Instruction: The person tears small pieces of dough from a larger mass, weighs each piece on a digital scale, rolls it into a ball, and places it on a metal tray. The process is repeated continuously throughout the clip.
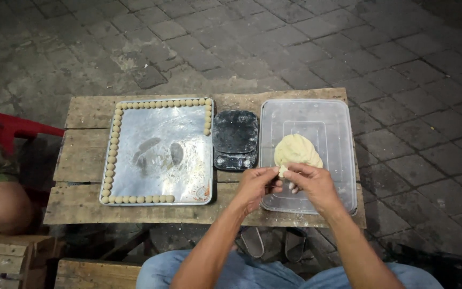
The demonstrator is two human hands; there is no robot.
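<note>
Left hand [253,184] and right hand [312,183] meet at lower centre, fingertips pinching a small dough piece [283,171]. Wooden table [84,115] spans mid-frame. Metal tray [161,152] centre-left; clear tub [316,120] centre-right holds dough mass [297,150]; black scale [235,139] between.

On a wooden table [81,206], a tray [161,160] edged with dough balls [112,155] lies left, a scale [235,140] in the middle, and a tub [338,139] holding dough [295,150] right.

Pale cream dough [297,150], silvery tray [159,155], black, perhaps floury scale [235,140], clear tub [338,139], red chair [6,126]
</note>
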